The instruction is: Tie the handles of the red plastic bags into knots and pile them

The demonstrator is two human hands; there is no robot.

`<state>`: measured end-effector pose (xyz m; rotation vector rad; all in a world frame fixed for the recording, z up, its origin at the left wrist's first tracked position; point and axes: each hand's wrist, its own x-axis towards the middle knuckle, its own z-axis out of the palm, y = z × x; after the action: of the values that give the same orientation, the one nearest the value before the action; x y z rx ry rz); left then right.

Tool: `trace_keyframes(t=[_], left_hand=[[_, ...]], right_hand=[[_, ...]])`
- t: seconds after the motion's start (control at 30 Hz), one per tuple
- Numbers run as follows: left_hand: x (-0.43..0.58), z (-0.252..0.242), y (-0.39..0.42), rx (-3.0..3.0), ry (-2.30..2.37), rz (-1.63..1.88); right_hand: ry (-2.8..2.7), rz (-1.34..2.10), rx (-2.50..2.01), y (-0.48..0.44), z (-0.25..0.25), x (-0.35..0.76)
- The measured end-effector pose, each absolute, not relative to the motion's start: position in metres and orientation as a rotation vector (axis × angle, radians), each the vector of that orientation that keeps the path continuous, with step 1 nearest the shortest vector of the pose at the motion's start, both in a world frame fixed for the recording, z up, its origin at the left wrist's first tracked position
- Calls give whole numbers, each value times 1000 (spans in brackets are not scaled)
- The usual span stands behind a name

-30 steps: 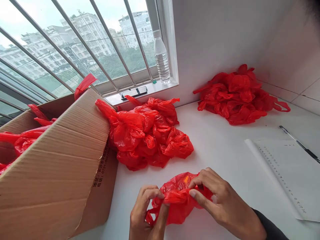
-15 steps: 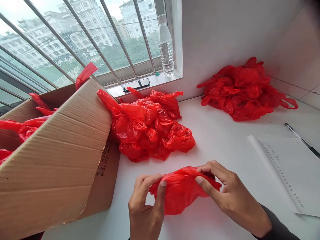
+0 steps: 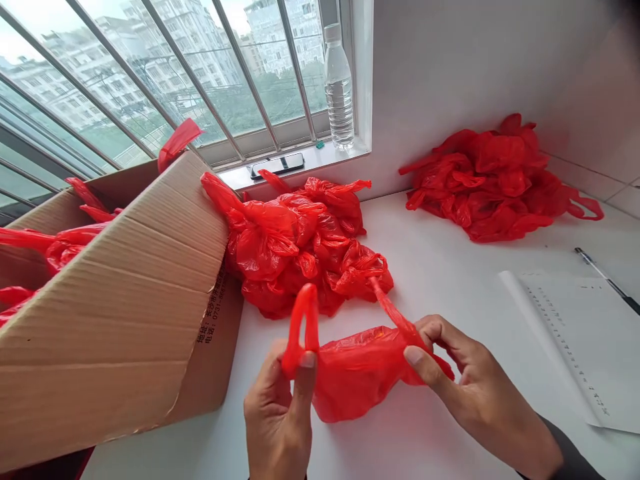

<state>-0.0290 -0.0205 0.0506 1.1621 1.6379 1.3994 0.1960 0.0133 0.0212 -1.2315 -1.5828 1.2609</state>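
A red plastic bag (image 3: 357, 377) is stretched between my two hands just above the white table (image 3: 400, 447). My left hand (image 3: 283, 400) pinches it near the base of one handle, and that handle loop stands up above the thumb. On the other side my right hand (image 3: 455, 373) grips the bag between thumb and fingers, with the second handle sticking up and leaning left. Whatever is inside the bag cannot be made out. Behind it lies a heap of crumpled red plastic bags (image 3: 295, 247), beside the cardboard box.
An open cardboard box (image 3: 115, 307) with red bags inside stands at left. Another pile of red bags (image 3: 485, 180) rests against the wall. At right are a paper sheet (image 3: 575, 347) and a pen (image 3: 607, 280). A water bottle (image 3: 340, 100) and a phone (image 3: 277, 166) occupy the windowsill.
Both bag handles now stand up, where the top edge was bunched under my fingers before. My hands have moved slightly apart, still holding the bag.
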Motion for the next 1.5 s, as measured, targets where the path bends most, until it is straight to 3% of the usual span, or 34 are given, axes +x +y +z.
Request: trace_keyframes(t=[0.13, 0.4, 0.7, 0.97, 1.13, 1.33, 1.5], left_hand=[[-34, 53, -20, 952, 1431, 1617], [-22, 69, -15, 575, 881, 1549], [15, 58, -34, 878, 1393, 1167], [2, 73, -27, 996, 1483, 1056], [-1, 74, -27, 946, 1232, 873], [-7, 84, -22, 705, 842, 1007], [-9, 84, -20, 802, 888, 1043]], right_hand=[[-1422, 1265, -1183, 10, 22, 200], [-1325, 1393, -1049, 7, 46, 194], [-1623, 1304, -924, 9, 46, 171], [-1700, 1125, -1072, 17, 51, 171], [-1657, 1116, -916, 22, 67, 176], [-1713, 1021, -758, 8, 68, 177], [-1716, 998, -797, 9, 64, 177]])
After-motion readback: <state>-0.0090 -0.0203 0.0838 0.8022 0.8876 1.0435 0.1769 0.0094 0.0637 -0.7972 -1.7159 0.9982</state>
